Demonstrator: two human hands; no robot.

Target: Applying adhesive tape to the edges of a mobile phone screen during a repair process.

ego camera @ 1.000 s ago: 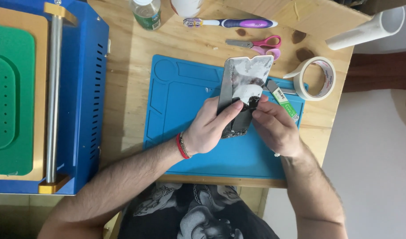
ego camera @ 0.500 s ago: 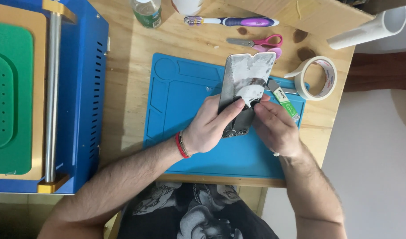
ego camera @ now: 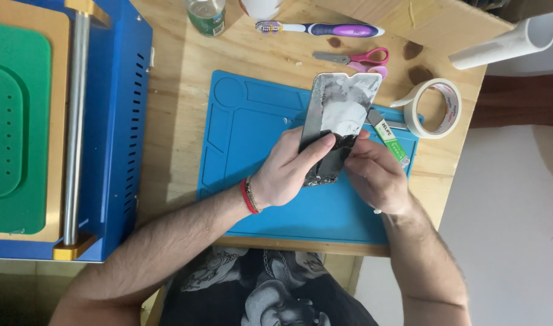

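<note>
Left hand (ego camera: 285, 172) and right hand (ego camera: 376, 175) both grasping phone screen (ego camera: 336, 121) over mat (ego camera: 252, 121), near counter (ego camera: 180, 78) right edge. Tape (ego camera: 434, 108), scissors (ego camera: 355, 58) close beyond; mat's left half open.

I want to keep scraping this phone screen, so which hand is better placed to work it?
Probably the right hand: its fingertips sit at the phone screen's lower edge, while the left hand grips it steady.
</note>
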